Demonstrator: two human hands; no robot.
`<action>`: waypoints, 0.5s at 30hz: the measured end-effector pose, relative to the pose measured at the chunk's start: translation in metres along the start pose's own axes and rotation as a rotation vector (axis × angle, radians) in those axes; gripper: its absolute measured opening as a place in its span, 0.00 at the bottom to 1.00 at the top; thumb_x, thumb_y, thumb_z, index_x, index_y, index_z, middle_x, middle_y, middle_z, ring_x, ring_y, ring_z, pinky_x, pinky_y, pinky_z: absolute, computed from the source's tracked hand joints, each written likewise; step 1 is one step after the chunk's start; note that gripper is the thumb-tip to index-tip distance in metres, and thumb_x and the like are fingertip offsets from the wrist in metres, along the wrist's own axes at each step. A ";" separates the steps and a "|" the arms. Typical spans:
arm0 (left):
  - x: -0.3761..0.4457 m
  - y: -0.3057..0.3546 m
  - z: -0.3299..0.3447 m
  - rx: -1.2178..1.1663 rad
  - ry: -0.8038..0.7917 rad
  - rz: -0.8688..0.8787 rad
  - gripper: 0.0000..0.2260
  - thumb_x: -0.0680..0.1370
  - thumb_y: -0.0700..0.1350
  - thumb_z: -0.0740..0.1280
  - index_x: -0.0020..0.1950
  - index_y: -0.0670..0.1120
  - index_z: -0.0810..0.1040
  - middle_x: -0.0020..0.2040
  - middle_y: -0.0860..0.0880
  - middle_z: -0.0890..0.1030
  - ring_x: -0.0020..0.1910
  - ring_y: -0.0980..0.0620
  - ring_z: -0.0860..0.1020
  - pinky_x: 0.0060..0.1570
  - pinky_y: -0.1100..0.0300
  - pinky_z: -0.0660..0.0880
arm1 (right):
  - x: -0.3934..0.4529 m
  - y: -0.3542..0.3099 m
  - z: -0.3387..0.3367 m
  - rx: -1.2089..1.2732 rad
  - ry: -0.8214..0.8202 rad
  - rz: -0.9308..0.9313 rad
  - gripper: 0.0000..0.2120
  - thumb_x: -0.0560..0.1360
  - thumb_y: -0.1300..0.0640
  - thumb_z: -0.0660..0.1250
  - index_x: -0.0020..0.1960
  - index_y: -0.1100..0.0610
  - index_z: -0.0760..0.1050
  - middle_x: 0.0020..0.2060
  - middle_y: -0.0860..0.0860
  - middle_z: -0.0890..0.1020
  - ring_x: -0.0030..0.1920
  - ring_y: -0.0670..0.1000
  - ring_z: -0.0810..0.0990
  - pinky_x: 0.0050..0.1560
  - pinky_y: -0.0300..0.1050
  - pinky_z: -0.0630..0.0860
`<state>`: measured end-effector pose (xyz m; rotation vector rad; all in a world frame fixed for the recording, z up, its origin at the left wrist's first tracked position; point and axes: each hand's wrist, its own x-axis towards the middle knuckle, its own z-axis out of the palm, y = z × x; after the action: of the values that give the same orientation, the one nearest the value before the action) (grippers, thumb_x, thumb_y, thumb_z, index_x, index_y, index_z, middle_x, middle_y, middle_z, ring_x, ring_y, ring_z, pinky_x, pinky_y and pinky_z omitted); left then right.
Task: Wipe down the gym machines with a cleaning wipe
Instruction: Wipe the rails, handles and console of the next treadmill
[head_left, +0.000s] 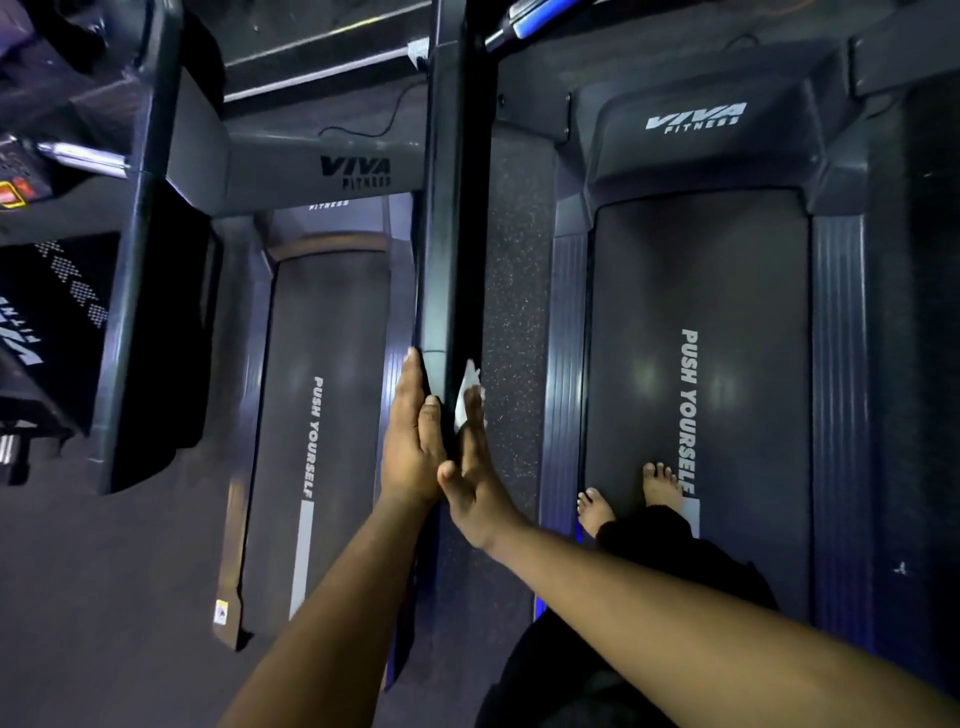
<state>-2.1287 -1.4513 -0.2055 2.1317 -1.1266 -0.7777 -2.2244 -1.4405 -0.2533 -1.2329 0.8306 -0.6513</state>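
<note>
The right hand (475, 483) presses a white wipe (466, 395) with flat fingers on the black bar (452, 234). The left hand (413, 441) lies flat too, holding nothing. Belts (696, 312) say "PUSH YOURSELF"; covers (696, 117) say "VIVA FITNESS".

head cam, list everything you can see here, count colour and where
treadmills: two, dark grey; one on the left, one on the right, each belt printed PUSH YOURSELF
handrail: one, black, running between the two treadmills
cleaning wipe: one, white, on the handrail's right side
floor strip: one, speckled black, between the machines
console: one, black, left edge, partly cut off
left hand: flat against the handrail's left side
right hand: fingers straight, pressing the wipe to the handrail
feet: two, bare, on the right belt
</note>
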 end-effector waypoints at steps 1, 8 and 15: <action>0.000 0.001 0.001 0.012 0.002 0.000 0.26 0.84 0.49 0.53 0.82 0.50 0.55 0.81 0.54 0.58 0.80 0.59 0.56 0.80 0.50 0.56 | 0.000 0.003 -0.001 0.007 -0.014 0.019 0.54 0.70 0.19 0.44 0.81 0.55 0.37 0.81 0.49 0.35 0.81 0.48 0.34 0.79 0.41 0.38; 0.002 -0.004 0.002 0.130 -0.001 0.066 0.26 0.84 0.48 0.51 0.83 0.51 0.52 0.83 0.55 0.53 0.81 0.62 0.50 0.79 0.59 0.53 | 0.067 -0.020 -0.029 0.030 0.051 0.308 0.41 0.80 0.31 0.44 0.83 0.55 0.41 0.82 0.50 0.43 0.82 0.48 0.43 0.78 0.38 0.43; 0.002 -0.001 -0.001 0.263 -0.005 0.039 0.28 0.82 0.58 0.46 0.83 0.59 0.47 0.83 0.57 0.47 0.77 0.67 0.49 0.71 0.56 0.55 | 0.071 -0.031 -0.027 -0.107 0.045 0.032 0.59 0.68 0.17 0.41 0.80 0.60 0.39 0.79 0.51 0.37 0.81 0.54 0.36 0.81 0.53 0.38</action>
<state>-2.1269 -1.4526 -0.2062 2.3134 -1.3318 -0.6468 -2.2068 -1.5193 -0.2396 -1.3025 0.9302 -0.6168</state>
